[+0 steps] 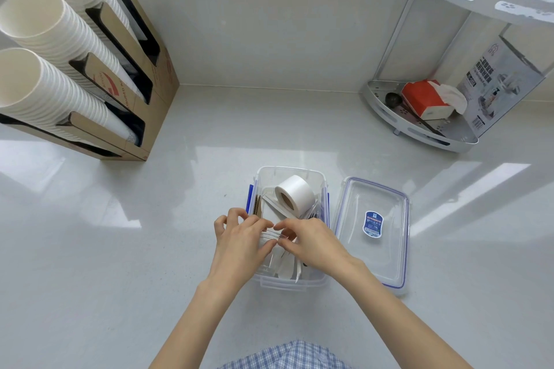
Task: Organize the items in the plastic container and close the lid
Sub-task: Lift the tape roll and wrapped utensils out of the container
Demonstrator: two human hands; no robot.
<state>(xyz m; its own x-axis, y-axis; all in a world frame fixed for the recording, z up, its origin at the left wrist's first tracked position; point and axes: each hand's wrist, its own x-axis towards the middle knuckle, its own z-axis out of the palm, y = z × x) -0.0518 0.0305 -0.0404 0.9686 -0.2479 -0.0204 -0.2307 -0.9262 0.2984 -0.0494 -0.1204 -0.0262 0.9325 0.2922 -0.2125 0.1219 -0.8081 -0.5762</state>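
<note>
I have both hands over the near end of the open container (pixel 290 172): my left hand (pixel 241 244) and right hand (pixel 311 244) pinch a clear cup (pixel 271 238) between them. The lid (pixel 371 231) lies just right, nearer my right hand, long axis pointing away.

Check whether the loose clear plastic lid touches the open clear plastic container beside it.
Apart. The head view shows a strip of bare grey countertop between the clear plastic lid and the clear plastic container.
</note>
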